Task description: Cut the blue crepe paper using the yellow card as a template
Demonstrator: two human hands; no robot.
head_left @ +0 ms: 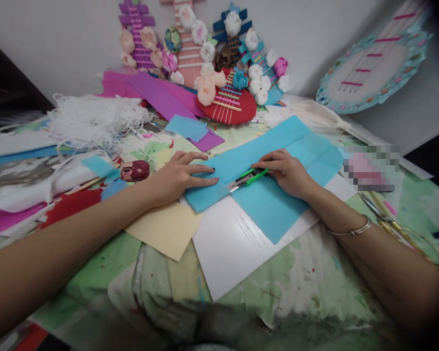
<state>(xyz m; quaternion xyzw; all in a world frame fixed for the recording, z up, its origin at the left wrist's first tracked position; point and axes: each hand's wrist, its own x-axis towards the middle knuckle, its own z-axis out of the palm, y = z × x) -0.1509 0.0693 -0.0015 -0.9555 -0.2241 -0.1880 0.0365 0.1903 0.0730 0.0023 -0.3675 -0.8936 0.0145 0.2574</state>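
Note:
In the head view, blue crepe-like paper (296, 141) lies partly folded on a white printed sheet (223, 263). My left hand (185, 175) rests at the paper's left end, fingers spread, some fingertips on the blue sheet. My right hand (285, 170) grips a green and black utility knife (254, 176), its fingers closed on the rear of the handle. The knife's metal blade points left and down, lying along the edge of the folded blue strip. A cream piece of paper (166, 229) sits under my left wrist.
Gold-handled scissors (395, 224) lie by my right forearm. Tangled white string (95, 119) is heaped at the back left. Decorated paper instruments (230, 100) with paper flowers line the wall. A dark red object (134, 170) lies beside my left forearm.

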